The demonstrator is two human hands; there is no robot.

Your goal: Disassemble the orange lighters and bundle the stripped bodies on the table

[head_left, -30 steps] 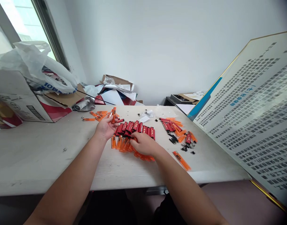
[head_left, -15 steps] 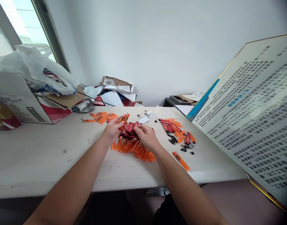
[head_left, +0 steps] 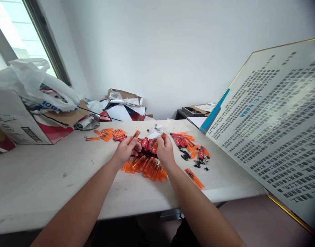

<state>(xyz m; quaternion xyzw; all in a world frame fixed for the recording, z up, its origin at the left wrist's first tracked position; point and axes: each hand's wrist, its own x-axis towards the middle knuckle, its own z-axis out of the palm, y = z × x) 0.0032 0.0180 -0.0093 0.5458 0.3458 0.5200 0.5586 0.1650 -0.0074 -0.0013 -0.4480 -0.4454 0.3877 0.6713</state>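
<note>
My left hand [head_left: 123, 152] is closed on an orange translucent lighter body [head_left: 135, 134], its end pointing up past my fingertips. Between the thumb and fingers of my right hand [head_left: 166, 152], another orange lighter body [head_left: 162, 135] shows, partly hidden. Below and between both hands lies a dense row of orange lighter bodies [head_left: 144, 166]. Several red printed cases [head_left: 146, 144] rest just behind that row, partly covered by my fingers. One flat orange piece [head_left: 194, 178] lies by itself near my right forearm.
To the right are more red cases [head_left: 181, 141], black parts [head_left: 184, 155] and small metal bits [head_left: 202, 161]. Orange pieces [head_left: 108, 134] lie at the back left. A cardboard box [head_left: 20, 116] with a plastic bag stands left; a large printed board [head_left: 270, 127] leans right.
My right hand has drawn away from the red cases to the right and now holds an orange lighter body upright. My left hand keeps its orange piece. The view has shifted slightly.
</note>
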